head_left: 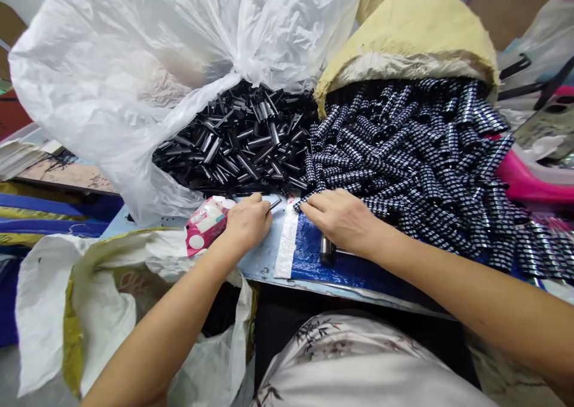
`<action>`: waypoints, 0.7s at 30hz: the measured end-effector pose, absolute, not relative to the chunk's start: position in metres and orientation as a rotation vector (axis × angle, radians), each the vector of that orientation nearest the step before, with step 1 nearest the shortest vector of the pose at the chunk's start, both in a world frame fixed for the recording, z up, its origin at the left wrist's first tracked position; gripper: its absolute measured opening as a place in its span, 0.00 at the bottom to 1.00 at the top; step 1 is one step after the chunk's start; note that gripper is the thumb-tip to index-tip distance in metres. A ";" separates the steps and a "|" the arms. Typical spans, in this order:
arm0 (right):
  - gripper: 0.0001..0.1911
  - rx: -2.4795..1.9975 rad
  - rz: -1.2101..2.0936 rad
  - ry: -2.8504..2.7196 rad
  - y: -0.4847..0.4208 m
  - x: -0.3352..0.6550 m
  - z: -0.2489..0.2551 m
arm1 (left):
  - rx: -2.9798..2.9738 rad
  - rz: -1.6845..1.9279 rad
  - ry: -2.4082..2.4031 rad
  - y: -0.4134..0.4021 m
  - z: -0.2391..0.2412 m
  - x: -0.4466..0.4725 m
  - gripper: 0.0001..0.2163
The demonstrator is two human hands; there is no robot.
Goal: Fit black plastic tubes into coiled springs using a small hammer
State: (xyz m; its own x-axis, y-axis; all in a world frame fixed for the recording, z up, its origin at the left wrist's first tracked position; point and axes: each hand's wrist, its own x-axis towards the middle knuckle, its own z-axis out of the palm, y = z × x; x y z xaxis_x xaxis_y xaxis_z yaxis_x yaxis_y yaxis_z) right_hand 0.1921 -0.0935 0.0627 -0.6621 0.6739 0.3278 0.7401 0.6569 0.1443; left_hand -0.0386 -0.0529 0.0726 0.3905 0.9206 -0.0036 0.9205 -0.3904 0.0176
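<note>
My left hand (248,220) is closed round a thin dark plastic piece (275,204), whose tip sticks out past the fingers toward the right. Close by, my right hand (339,220) is closed on a black tube with white checks (299,205), mostly covered by the fingers. Under that palm lies a smooth dark tube (327,251) with a shiny end. A heap of loose black plastic pieces (242,147) spreads behind my left hand. Behind and right of my right hand is a big pile of checked tubes (403,156).
A white plastic bag (134,54) stands over the black pieces, and a yellow sack (417,30) opens over the checked tubes. A pink packet (207,225) sits by my left wrist. An open woven sack (98,299) hangs below the table's front edge. A pink basin (533,177) stands at right.
</note>
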 end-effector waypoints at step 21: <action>0.22 -1.184 1.663 -1.027 -0.167 0.209 0.047 | 0.750 0.908 1.030 -0.197 0.049 0.027 0.21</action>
State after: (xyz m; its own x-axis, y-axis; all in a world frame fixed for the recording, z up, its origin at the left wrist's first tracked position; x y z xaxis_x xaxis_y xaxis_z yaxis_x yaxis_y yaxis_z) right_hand 0.2093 -0.1672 0.0475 -0.2106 0.9353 -0.2843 -0.1642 -0.3205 -0.9329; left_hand 0.0266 -0.1968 0.0487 0.2344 0.8940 -0.3819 -0.2664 0.4369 0.8592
